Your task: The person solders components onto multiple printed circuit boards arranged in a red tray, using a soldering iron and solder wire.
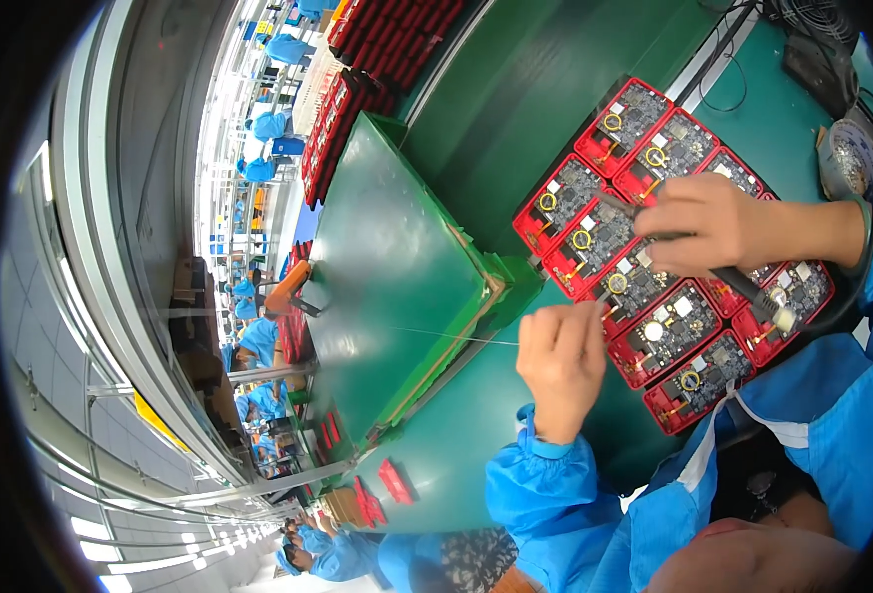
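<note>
My left hand point(561, 361) is closed in a pinch on a thin solder wire point(456, 336), which trails off to the left over the green surface. My right hand point(698, 225) grips a soldering iron point(749, 288) with a dark handle. Its slim front end points up and left over the boards. Beneath and around both hands lie several red trays point(662, 405) set edge to edge, each with a dark circuit board point(676, 318). Many boards carry a small yellow ring of wire point(582, 239). The right hand covers part of the middle trays.
A round container point(845, 163) of shiny material stands at the right, near black cables. A raised green platform point(387, 237) fills the left. Stacked red trays point(397, 40) stand beyond it. Red pieces point(394, 481) lie lower left. Co-workers in blue point(259, 341) are at left.
</note>
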{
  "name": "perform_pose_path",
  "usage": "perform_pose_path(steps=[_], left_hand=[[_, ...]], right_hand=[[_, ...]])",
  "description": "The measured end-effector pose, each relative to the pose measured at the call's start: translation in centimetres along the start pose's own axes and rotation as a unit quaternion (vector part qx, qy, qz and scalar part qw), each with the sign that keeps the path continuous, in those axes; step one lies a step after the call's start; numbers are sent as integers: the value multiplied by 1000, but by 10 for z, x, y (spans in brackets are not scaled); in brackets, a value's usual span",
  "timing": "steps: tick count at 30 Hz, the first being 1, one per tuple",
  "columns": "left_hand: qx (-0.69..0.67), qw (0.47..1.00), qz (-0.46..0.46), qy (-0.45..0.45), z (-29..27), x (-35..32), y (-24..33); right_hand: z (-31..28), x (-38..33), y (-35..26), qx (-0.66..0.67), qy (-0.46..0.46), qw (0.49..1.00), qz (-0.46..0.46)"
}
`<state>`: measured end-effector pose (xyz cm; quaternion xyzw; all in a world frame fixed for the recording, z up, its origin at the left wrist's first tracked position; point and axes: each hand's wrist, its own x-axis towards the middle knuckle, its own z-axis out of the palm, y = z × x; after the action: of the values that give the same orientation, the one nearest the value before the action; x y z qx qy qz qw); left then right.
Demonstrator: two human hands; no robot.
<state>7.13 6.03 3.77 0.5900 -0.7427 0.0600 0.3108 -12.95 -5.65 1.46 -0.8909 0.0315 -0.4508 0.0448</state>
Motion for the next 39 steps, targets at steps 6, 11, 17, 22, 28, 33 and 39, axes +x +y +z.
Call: perform_pose_path(steps=[6, 11, 17, 22, 28, 33, 39], left_hand=[[-8, 994, -111, 9, 16, -6, -35], [22, 997, -78, -2, 23, -11, -41], [26, 996, -80, -10, 25, -12, -37], [49, 997, -58, 3, 29, -10, -39], [62, 997, -48, 1, 30, -9, -40], [66, 997, -48, -9, 31, -7, -40], [71, 997, -40, -18, 32, -3, -38]], right_hand=[[19, 0, 3, 177, 142, 942, 247], [27, -6, 8, 199, 125, 929, 286], [32, -10, 10, 187, 123, 931, 288], [32, -11, 11, 204, 115, 930, 284], [34, -12, 12, 204, 116, 932, 274], [34, -12, 12, 202, 113, 936, 266], [31, -10, 9, 216, 93, 936, 262]])
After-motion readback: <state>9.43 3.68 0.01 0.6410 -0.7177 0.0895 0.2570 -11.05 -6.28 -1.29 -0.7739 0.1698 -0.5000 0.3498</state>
